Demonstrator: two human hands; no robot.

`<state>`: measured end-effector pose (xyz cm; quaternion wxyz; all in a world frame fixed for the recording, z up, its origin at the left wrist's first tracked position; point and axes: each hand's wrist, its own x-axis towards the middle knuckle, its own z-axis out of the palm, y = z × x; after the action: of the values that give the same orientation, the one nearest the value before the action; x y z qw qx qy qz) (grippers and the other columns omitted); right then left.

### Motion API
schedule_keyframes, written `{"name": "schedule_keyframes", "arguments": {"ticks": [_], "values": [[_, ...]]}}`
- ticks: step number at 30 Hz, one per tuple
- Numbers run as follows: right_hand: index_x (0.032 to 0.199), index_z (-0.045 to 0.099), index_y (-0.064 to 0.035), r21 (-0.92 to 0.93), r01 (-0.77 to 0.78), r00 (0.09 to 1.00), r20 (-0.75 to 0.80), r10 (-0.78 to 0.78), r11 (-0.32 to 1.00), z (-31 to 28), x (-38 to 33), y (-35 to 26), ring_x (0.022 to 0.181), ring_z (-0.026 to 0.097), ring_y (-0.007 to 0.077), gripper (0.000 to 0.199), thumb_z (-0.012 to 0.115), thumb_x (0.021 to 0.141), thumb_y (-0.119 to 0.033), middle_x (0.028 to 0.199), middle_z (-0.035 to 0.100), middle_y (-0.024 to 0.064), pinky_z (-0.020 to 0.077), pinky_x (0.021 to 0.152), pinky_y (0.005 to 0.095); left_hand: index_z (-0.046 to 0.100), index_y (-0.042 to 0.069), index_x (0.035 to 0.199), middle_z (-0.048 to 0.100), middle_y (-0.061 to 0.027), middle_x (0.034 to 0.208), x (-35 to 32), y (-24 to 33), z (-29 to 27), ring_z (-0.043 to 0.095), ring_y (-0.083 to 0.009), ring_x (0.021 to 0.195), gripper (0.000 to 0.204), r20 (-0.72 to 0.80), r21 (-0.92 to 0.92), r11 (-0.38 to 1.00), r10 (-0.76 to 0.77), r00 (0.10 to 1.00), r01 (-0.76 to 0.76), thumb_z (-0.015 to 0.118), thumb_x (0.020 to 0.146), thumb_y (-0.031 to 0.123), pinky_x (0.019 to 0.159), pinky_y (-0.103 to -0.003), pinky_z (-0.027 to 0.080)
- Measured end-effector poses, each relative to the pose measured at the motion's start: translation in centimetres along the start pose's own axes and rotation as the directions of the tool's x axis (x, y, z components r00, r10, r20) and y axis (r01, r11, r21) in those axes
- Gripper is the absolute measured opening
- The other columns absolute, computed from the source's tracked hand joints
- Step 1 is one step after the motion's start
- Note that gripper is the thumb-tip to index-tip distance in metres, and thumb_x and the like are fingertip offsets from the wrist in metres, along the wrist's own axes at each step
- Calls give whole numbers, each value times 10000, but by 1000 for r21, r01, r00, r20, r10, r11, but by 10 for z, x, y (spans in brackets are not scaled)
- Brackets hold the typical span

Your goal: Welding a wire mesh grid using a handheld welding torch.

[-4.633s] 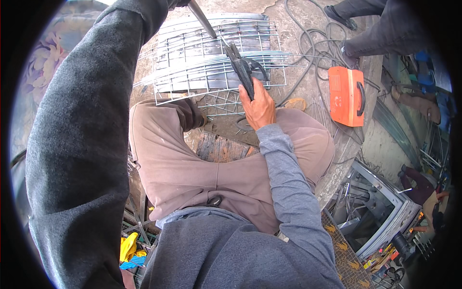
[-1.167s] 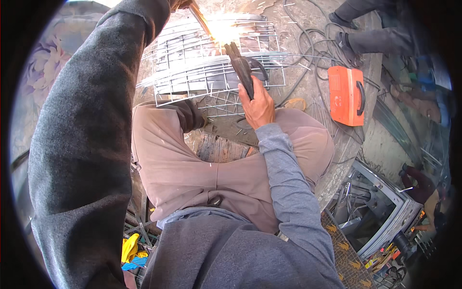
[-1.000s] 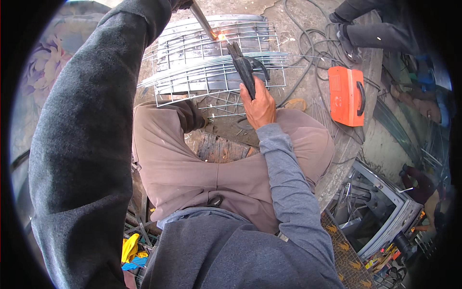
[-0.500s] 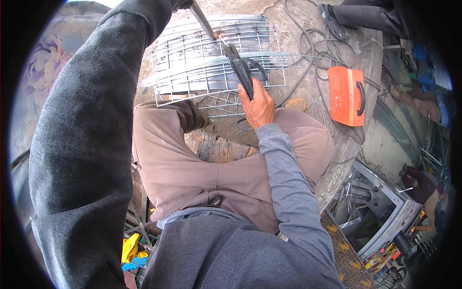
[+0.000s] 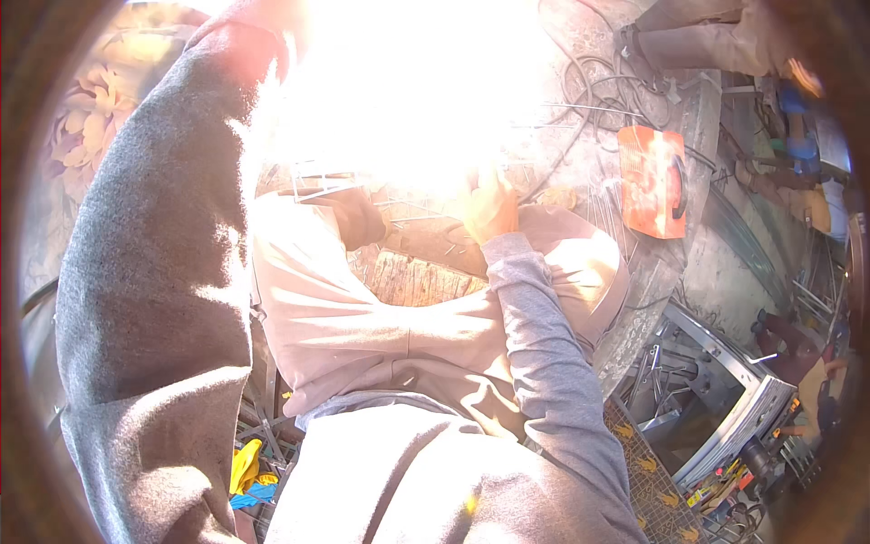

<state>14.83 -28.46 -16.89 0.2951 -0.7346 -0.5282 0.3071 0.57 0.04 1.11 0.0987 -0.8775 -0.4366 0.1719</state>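
White glare point(image 5: 417, 82) is spread across the top centre; detail under it is washed out. Grey left sleeve point(image 5: 154, 272) is run up the left side, upper end lost in the white, so the left hand is hidden and the state of its fingers can't be told. Pinkish-brown trousers point(image 5: 362, 340) are strongly lit, legs bent wide. Grey right sleeve point(image 5: 557, 363) is angled up beside them. Metal frame point(image 5: 716, 346) is seen lower right, with metal pieces inside. Co-worker's legs point(image 5: 689, 43) are cut off at upper right; dark cable point(image 5: 587, 77) is looped near them. Orange welding machine point(image 5: 642, 172) is placed below the cable. Wooden block point(image 5: 426, 279) is framed between the trouser legs. Right hand point(image 5: 492, 207) is held at the glare's lower edge; its fingers are bleached out, grip can't be told. Wire mesh point(image 5: 324, 190) is mostly buried in glare, beyond the trousers; its near-left corner is exposed. Yellow cloth point(image 5: 243, 467) is seen lower left.
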Motion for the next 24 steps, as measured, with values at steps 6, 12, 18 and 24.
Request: {"name": "schedule_keyframes", "arguments": {"ticks": [6,12,18,24], "values": [[1247,596,-41,120,127,980,-167,-106,985,2,6,6,888,690,427,399,667,973,-322,1005,698,236,538,762,461,729,66,891,712,-162,712,-1,1,-5,734,-350,761,116,36,43,999,12,999,-14,646,816,95,707,-467,582],[1238,598,-27,127,126,977,-187,-101,984,3,5,6,884,690,427,404,668,970,-322,993,699,242,537,756,467,733,61,907,719,-161,734,-4,5,-8,737,-342,778,127,46,7,1000,4,999,-5,620,865,103,713,-467,581],[1280,566,-2,102,72,984,-167,-54,992,0,6,8,958,664,482,462,643,973,-339,1072,684,277,538,819,504,739,62,970,740,-154,808,-4,7,-9,744,-320,841,147,67,53,999,-6,998,3,639,873,106,735,-456,582],[1255,577,22,171,43,969,-245,0,984,-3,9,9,953,663,478,470,649,971,-347,1043,682,296,524,802,513,744,66,990,745,-169,862,-6,12,-16,741,-344,857,147,82,55,998,-49,995,45,685,866,117,765,-473,575]]}}
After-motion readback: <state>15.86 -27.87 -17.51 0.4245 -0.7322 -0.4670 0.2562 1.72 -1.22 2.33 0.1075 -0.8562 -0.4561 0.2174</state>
